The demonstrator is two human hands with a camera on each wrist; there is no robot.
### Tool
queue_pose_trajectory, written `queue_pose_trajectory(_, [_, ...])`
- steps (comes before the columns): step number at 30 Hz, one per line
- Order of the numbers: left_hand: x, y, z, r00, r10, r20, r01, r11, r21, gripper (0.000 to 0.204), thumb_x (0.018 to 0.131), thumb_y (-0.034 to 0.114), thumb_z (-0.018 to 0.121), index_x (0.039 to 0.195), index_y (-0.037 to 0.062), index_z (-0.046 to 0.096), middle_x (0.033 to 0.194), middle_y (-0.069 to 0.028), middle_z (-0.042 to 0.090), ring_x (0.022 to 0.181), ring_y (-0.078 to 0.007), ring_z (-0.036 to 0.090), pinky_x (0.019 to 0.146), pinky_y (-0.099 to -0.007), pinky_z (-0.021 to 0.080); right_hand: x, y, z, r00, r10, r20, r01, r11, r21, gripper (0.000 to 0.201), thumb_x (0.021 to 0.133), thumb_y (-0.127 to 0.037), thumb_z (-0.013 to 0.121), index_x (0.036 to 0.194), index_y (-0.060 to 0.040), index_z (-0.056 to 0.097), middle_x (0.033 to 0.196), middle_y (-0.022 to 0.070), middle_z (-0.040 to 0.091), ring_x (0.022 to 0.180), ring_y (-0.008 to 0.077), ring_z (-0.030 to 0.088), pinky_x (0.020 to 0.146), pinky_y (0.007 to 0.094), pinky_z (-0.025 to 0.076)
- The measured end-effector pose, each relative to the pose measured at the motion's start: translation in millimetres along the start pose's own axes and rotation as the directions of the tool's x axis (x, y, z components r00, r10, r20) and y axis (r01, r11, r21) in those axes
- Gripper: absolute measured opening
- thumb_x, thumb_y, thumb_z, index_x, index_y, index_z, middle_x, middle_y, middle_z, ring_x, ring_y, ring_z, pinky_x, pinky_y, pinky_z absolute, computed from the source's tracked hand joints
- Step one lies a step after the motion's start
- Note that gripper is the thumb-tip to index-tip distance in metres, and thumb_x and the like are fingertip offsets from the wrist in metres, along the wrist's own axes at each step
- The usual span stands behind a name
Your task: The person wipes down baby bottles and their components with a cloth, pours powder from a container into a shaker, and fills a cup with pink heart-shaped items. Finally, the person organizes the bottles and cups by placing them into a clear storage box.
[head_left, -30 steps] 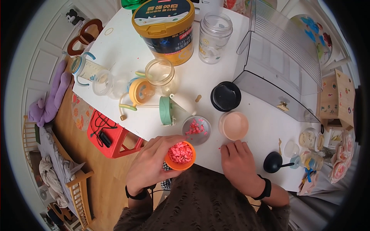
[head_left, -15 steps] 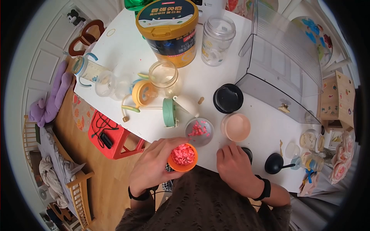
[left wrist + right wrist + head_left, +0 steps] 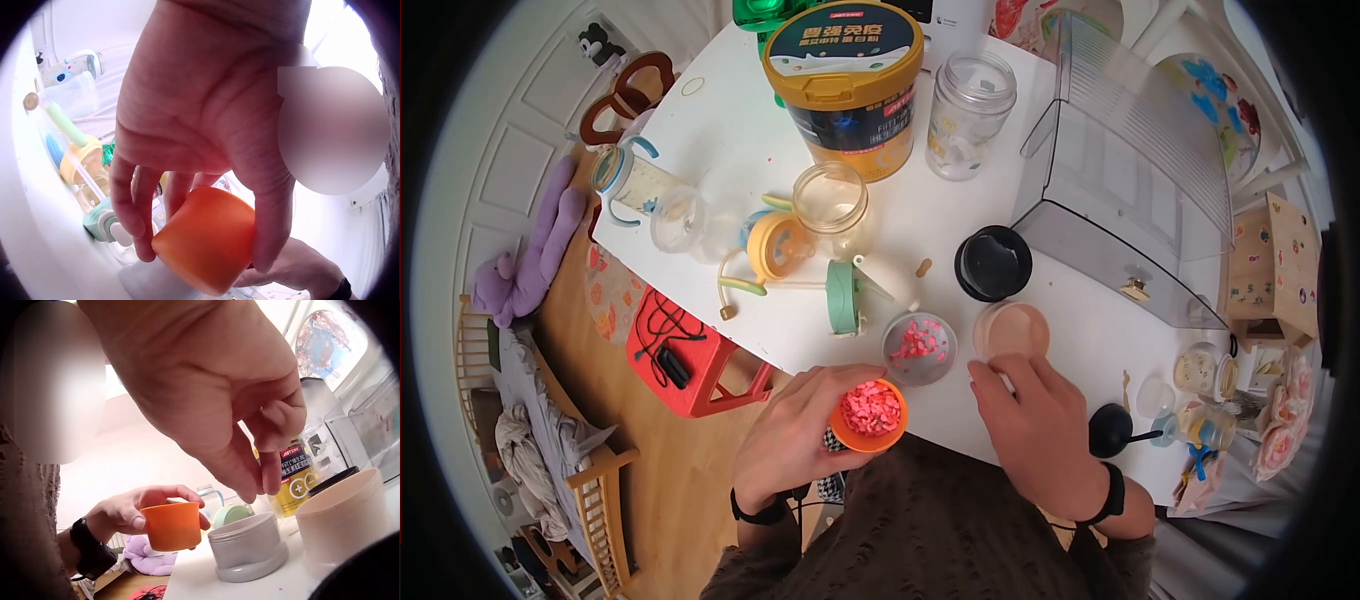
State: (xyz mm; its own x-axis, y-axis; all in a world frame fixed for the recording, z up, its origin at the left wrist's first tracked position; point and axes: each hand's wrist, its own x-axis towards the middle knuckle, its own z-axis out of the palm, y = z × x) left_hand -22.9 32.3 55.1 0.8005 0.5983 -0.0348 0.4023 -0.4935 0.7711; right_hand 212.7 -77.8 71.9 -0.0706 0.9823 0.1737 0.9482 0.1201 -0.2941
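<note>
My left hand grips an orange cup filled with pink crumbs, thumb on one side and fingers round the other. It hovers just off the table's front edge. My right hand is above the table, beside a peach-coloured cup. Thumb and forefinger tips come close together in the right wrist view, the other fingers curl, and nothing shows between them. Between the hands stands a grey cup with some pink crumbs on its bottom.
A black cup or lid stands behind the peach cup. Left of it lie a green cap, a yellow straw lid and a clear jar. Farther back are a yellow tub, a clear bottle and a transparent case.
My right hand has lifted from the table edge and come forward, now overlapping the peach cup's near rim. The left hand still holds the orange cup in about the same place.
</note>
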Motion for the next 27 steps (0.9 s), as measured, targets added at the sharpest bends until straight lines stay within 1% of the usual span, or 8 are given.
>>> queue_pose_trajectory(2, [1.0, -1.3, 0.2, 1.000, 0.001, 0.001, -0.001, 1.000, -0.003, 0.075, 0.068, 0.016, 0.090, 0.134, 0.0095, 0.053, 0.129, -0.0097, 0.065, 0.114, -0.0339, 0.064, 0.096, -0.0423, 0.052, -9.3, -5.7, 1.5, 0.999, 0.038, 0.025, -0.037, 0.999, -0.030, 0.034, 0.072, -0.005, 0.066, 0.105, 0.0046, 0.068, 0.092, 0.0083, 0.056, 0.072, 0.0217, 0.056, 0.059, 0.0314, 0.048])
queue_pose_trajectory(7, [6.2, 2.0, 0.2, 1.000, 0.004, -0.019, -0.004, 0.999, -0.040, 0.073, 0.069, 0.016, 0.090, 0.132, 0.0102, 0.055, 0.135, -0.0111, 0.056, 0.117, -0.0336, 0.062, 0.097, -0.0416, 0.053, -20.8, -22.6, 24.7, 0.994, 0.091, 0.058, -0.061, 0.919, -0.389, 0.028, 0.070, -0.008, 0.066, 0.094, 0.0047, 0.071, 0.083, 0.0077, 0.053, 0.069, 0.0178, 0.050, 0.052, 0.0286, 0.037])
queue_pose_trajectory(10, [5.4, -0.3, 1.8, 1.000, -0.010, -0.007, 0.010, 0.999, -0.035, 0.073, 0.066, 0.017, 0.092, 0.130, 0.0083, 0.057, 0.139, -0.0133, 0.051, 0.125, -0.0333, 0.057, 0.100, -0.0415, 0.051, -22.4, -27.5, 40.2, 0.993, 0.113, 0.040, -0.081, 0.882, -0.463, 0.027, 0.070, -0.009, 0.065, 0.091, 0.0062, 0.071, 0.081, 0.0082, 0.053, 0.070, 0.0179, 0.050, 0.053, 0.0291, 0.037])
queue_pose_trajectory(11, [5.8, -1.6, 2.3, 1.000, -0.007, -0.008, 0.007, 0.999, -0.041, 0.074, 0.064, 0.018, 0.094, 0.129, 0.0065, 0.059, 0.140, -0.0148, 0.049, 0.130, -0.0328, 0.053, 0.102, -0.0414, 0.050, -22.2, -29.0, 43.7, 0.992, 0.117, 0.038, -0.086, 0.883, -0.462, 0.027, 0.070, -0.009, 0.065, 0.091, 0.0062, 0.071, 0.081, 0.0082, 0.053, 0.070, 0.0179, 0.050, 0.053, 0.0291, 0.037])
queue_pose_trajectory(17, [7.5, -3.4, 5.6, 0.999, -0.041, 0.021, 0.042, 0.997, -0.066, 0.074, 0.064, 0.017, 0.094, 0.129, 0.0073, 0.059, 0.140, -0.0150, 0.049, 0.130, -0.0325, 0.053, 0.103, -0.0413, 0.049, -18.2, -29.7, 58.7, 0.984, 0.159, 0.075, -0.104, 0.869, -0.483, 0.019, 0.070, -0.012, 0.064, 0.081, 0.0030, 0.068, 0.081, 0.0099, 0.054, 0.069, 0.0188, 0.050, 0.053, 0.0299, 0.038])
queue_pose_trajectory(22, [8.0, -1.8, 5.1, 0.999, -0.039, 0.022, 0.040, 0.997, -0.061, 0.074, 0.064, 0.017, 0.094, 0.129, 0.0079, 0.059, 0.140, -0.0140, 0.049, 0.130, -0.0322, 0.053, 0.104, -0.0408, 0.049, -18.1, -27.3, 64.9, 0.983, 0.154, 0.101, -0.090, 0.880, -0.466, 0.010, 0.069, -0.011, 0.064, 0.071, -0.0015, 0.062, 0.076, 0.0063, 0.048, 0.069, 0.0184, 0.052, 0.052, 0.0288, 0.038])
queue_pose_trajectory(26, [9.7, 0.2, 2.8, 1.000, -0.003, 0.015, 0.003, 1.000, -0.005, 0.072, 0.070, 0.018, 0.090, 0.132, 0.0109, 0.055, 0.140, -0.0118, 0.047, 0.124, -0.0341, 0.058, 0.098, -0.0418, 0.053, -13.9, -22.2, 52.0, 0.987, 0.117, 0.114, -0.054, 0.891, -0.450, 0.009, 0.069, -0.011, 0.064, 0.072, -0.0029, 0.060, 0.074, 0.0047, 0.045, 0.067, 0.0176, 0.051, 0.050, 0.0284, 0.037])
queue_pose_trajectory(27, [9.3, 0.7, 2.4, 1.000, -0.005, 0.010, 0.005, 1.000, -0.002, 0.072, 0.070, 0.018, 0.090, 0.132, 0.0109, 0.055, 0.140, -0.0118, 0.047, 0.124, -0.0341, 0.058, 0.098, -0.0418, 0.053, -12.7, -25.3, 42.9, 0.988, 0.130, 0.086, -0.091, 0.927, -0.363, 0.013, 0.070, -0.010, 0.065, 0.078, -0.0013, 0.063, 0.077, 0.0056, 0.048, 0.067, 0.0175, 0.052, 0.050, 0.0283, 0.039])
